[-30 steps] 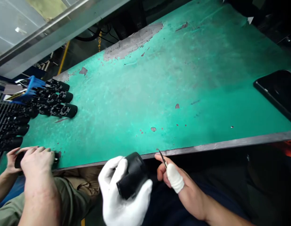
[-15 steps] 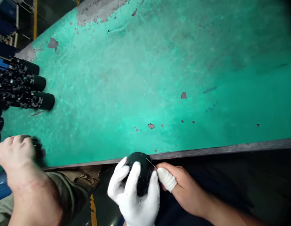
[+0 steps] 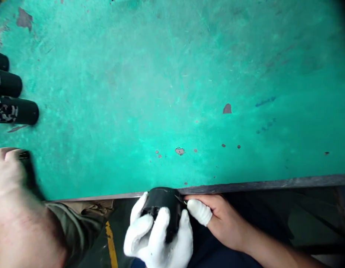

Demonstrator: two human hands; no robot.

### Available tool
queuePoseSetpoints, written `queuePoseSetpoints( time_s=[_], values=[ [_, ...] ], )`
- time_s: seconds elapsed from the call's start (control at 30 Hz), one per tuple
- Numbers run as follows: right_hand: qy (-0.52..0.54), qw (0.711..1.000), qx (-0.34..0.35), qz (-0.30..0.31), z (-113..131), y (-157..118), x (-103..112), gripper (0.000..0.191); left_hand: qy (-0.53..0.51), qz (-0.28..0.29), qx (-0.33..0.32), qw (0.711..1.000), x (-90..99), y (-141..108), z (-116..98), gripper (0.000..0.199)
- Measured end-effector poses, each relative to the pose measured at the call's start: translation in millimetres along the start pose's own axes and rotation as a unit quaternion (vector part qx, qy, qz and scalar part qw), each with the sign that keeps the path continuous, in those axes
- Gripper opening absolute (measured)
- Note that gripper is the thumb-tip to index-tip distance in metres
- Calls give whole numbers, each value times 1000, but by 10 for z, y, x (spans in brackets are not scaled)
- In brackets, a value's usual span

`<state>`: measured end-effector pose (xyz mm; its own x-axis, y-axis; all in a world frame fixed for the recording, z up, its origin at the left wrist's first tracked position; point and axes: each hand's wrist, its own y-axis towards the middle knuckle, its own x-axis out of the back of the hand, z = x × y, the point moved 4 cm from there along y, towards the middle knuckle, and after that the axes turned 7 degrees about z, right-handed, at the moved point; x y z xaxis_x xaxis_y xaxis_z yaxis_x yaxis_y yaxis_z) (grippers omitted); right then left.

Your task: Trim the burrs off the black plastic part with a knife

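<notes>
– Two hands on my feed, nearest first. Left hand [image 3: 161,251], white-gloved, curled round a black cylinder [image 3: 161,197]. Grip full, cylinder filling it.

– Where's the cylinder?

– Bottom middle of my view, at the near edge [image 3: 261,185] of the green bench [image 3: 133,111]. Touching the edge? Can't tell from where I sit.

– Right hand [image 3: 222,221]?

– Just beside it, bare except for a white thumb wrap [image 3: 199,212]. Grip narrow: thumb and fingers pinched on a thin blade [image 3: 179,196], mostly hidden. I see its end at the cylinder's right side; contact too small to call.

– Anyone else in frame?

– Yes, a co-worker's hand [image 3: 7,173] far left, blurred, over a dark piece [image 3: 29,171]. Olive cloth [image 3: 77,230] beside that forearm, yellow line [image 3: 111,245] on the floor between us.

– Further out?

– Small chips [image 3: 179,150] in the bench paint, then blue marks [image 3: 265,101] off to the right. Other cylinders [image 3: 27,111], three I can count, cut off by the left border, round ends facing right, at least two with mottled grey on them. Last, a grey patch [image 3: 24,18], top left.
</notes>
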<state>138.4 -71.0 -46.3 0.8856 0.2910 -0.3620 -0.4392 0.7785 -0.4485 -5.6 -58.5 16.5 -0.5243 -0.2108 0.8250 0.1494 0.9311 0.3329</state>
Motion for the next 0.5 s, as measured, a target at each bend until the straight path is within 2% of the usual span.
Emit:
queuePoseSetpoints(
  time_s=[0.13, 0.33, 0.5],
  values=[
    [2, 1000, 10, -5, 73, 44, 2, 34, -3, -4, 6, 1000, -23, 3, 2, 73],
    [33, 997, 63, -31, 115, 62, 35, 26, 26, -3, -41, 999, -34, 68, -64, 67],
    [44, 998, 48, -9, 12, 9, 27, 38, 38, -3, -64, 997, -26, 68, -56, 67]
  ],
)
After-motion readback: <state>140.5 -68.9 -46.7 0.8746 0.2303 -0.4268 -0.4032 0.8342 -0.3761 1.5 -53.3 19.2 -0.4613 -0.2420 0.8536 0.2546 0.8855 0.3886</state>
